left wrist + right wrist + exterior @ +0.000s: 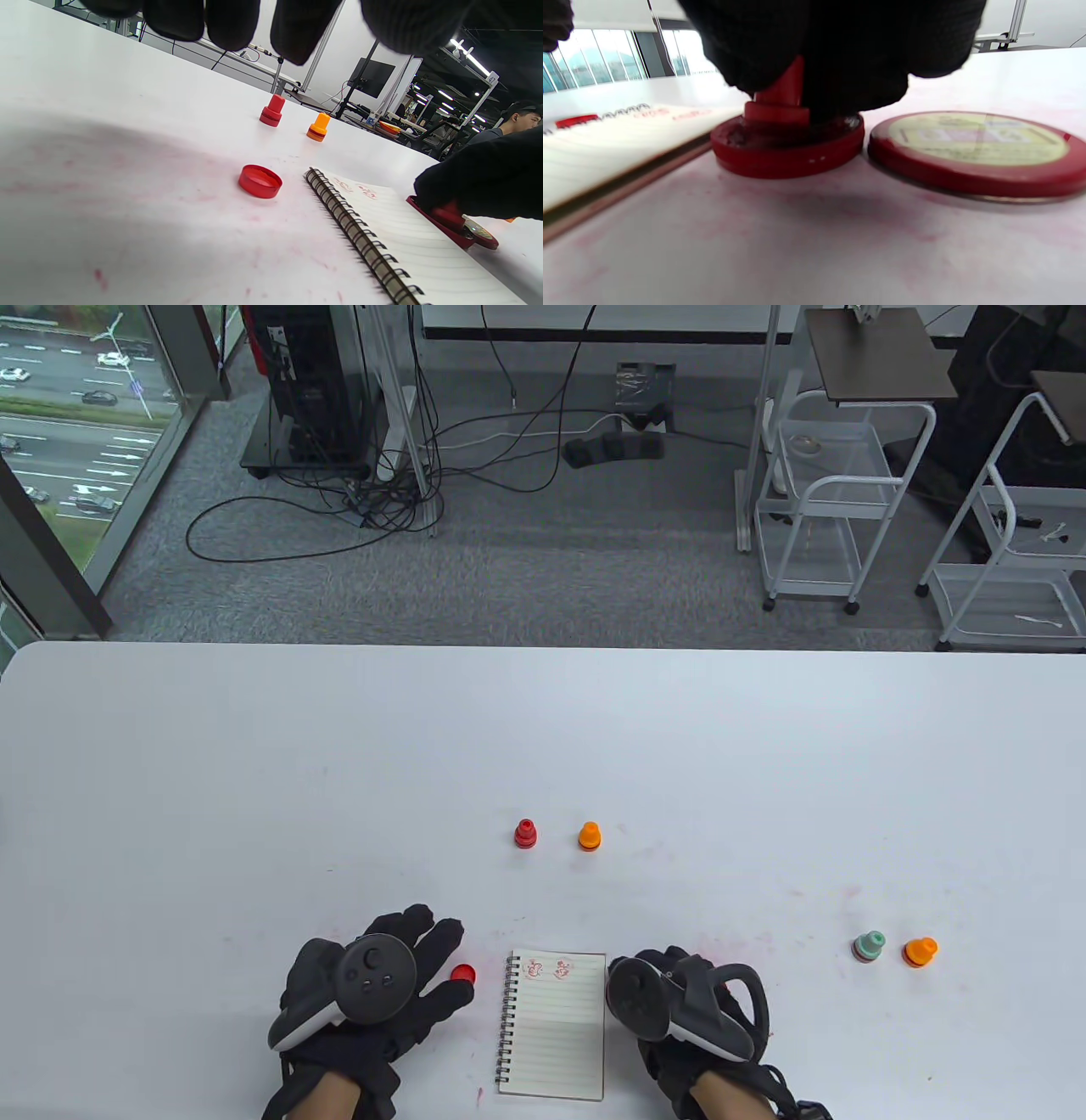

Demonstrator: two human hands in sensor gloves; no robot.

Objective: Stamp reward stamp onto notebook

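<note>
Gripping the red stamp (780,106) in its ink pad (787,150), right fingers (857,55) hidden overhead; left fingers (433,959) spread.

notebook (553,1027): flat on the tabletop (254,780), between the two hands
cap (462,974): just beyond the left hand (373,988) fingertips, left of the notebook
stamp (787,140): under the right hand (687,1005), just right of the notebook
lid (980,150): just beside that stamp
two stamps (525,834): side by side, well beyond both hands
another pair (869,947): well right of the right hand
</note>
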